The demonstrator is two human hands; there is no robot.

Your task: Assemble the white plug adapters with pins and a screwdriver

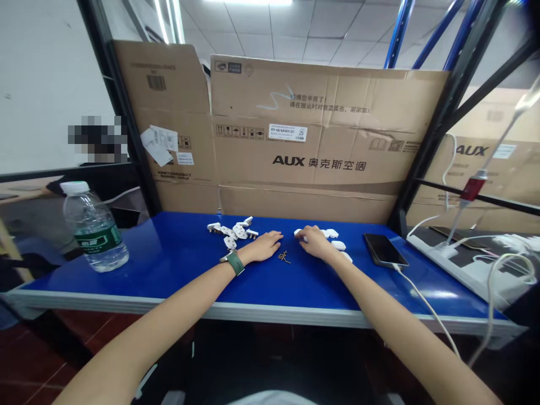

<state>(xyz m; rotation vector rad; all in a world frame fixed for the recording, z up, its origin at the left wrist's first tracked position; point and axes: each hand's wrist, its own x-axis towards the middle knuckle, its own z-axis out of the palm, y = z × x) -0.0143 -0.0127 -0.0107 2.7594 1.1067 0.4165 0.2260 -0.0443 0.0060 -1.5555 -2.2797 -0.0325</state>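
My left hand (265,246) rests palm down on the blue table (177,264), fingers stretched out and empty, a green watch on its wrist. Just left of it lies a cluster of white plug parts (233,230). My right hand (314,241) lies on the table with its fingers curled over a white plug part (298,233). More white plug parts (337,243) lie beside and behind that hand. Small brass metal pieces (284,257) sit on the table between the two hands.
A water bottle (95,228) stands at the table's left. A black phone (385,250) with a white cable lies to the right, beside a white power strip (459,264). Cardboard boxes (312,140) wall off the back. A person sits beyond the left frame.
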